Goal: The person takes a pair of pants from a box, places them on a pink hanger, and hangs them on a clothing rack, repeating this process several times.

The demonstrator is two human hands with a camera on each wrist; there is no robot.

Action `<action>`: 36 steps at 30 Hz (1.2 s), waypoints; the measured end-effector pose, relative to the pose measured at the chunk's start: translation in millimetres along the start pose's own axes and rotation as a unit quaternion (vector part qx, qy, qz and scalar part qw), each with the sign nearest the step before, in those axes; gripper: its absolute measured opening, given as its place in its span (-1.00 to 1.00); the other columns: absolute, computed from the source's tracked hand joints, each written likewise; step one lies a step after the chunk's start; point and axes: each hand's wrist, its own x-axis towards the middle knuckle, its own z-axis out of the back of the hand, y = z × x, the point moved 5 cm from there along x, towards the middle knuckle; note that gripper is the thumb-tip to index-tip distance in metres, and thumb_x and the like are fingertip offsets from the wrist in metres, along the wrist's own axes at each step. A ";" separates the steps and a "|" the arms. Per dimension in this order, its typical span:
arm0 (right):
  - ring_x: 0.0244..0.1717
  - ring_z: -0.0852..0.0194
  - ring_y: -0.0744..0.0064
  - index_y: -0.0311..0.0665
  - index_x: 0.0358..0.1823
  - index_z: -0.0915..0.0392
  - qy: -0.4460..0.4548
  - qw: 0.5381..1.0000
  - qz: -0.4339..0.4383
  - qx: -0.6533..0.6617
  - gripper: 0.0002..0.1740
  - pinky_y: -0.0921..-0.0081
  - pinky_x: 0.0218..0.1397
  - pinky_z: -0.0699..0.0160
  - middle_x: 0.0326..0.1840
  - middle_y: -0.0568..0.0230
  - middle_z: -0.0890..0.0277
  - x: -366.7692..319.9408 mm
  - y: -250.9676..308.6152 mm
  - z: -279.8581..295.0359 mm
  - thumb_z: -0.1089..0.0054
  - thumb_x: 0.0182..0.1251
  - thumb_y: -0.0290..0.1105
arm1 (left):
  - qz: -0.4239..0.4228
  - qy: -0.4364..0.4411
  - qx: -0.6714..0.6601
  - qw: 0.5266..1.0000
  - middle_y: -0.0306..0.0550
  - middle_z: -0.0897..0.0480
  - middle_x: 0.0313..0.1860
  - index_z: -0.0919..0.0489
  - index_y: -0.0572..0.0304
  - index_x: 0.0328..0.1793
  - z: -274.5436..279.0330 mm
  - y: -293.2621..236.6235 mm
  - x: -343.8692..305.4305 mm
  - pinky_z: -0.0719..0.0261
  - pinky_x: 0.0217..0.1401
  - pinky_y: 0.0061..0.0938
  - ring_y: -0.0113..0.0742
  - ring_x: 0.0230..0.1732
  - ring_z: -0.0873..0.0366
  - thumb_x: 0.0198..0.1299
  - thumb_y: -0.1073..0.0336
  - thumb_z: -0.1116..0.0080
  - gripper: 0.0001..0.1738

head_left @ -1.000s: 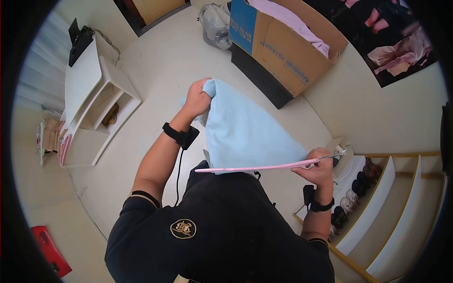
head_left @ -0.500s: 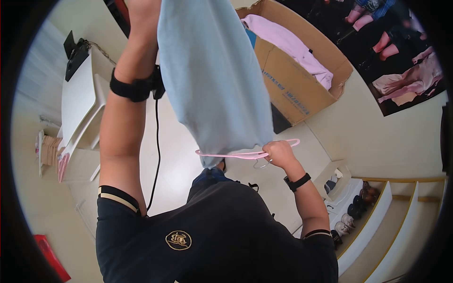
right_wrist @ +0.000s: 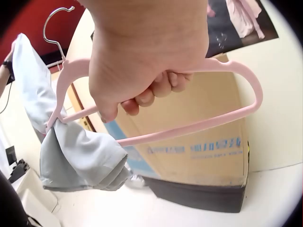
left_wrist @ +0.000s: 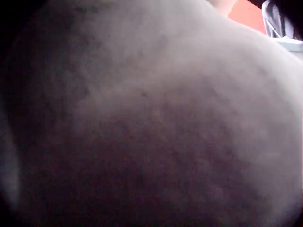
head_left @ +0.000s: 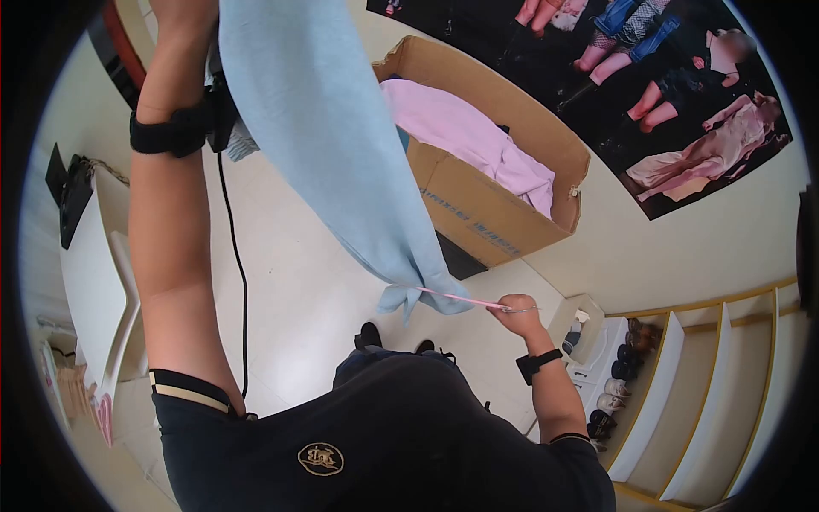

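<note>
A light blue garment (head_left: pixel 316 128) stretches in a long fall from the upper left down toward the right hand. My left hand (head_left: pixel 181 34), raised and partly cut off by the top edge of the head view, grips its upper end. With curled fingers my right hand (right_wrist: pixel 147 61) holds a pink hanger (right_wrist: pixel 184 130) by one arm. The metal hook (right_wrist: pixel 57 28) juts out beyond that fist in the right wrist view. Bunched at the hanger's other arm is the garment's lower end (right_wrist: pixel 83 153). A dark, blurred surface fills most of the left wrist view.
A cardboard box (head_left: pixel 465 200) holding pink clothing (head_left: pixel 478 136) stands ahead on a dark base. To the right is a shelf rack (head_left: pixel 682 384) with several shoes (head_left: pixel 610 401). A white desk (head_left: pixel 90 282) stands left. A black cable (head_left: pixel 239 282) hangs from my left wrist.
My left hand has risen up and left, drawing the garment out long. My right hand has moved left and slightly down with the hanger. The head view has turned, showing more of the poster.
</note>
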 end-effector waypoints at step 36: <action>-0.48 -0.33 -0.05 -0.28 -0.72 -0.36 -0.338 0.835 -0.392 -0.185 -0.68 0.14 -0.39 -0.32 -0.64 0.04 -0.36 -130.6 -370.7 156.2 -0.30 0.05 -0.37 | 0.017 0.409 0.413 0.813 0.11 -0.63 -0.27 -0.55 0.09 -0.23 -369.3 302.5 -123.3 -0.52 -0.18 -0.07 0.15 -0.17 -0.57 0.13 0.05 -0.11 -0.71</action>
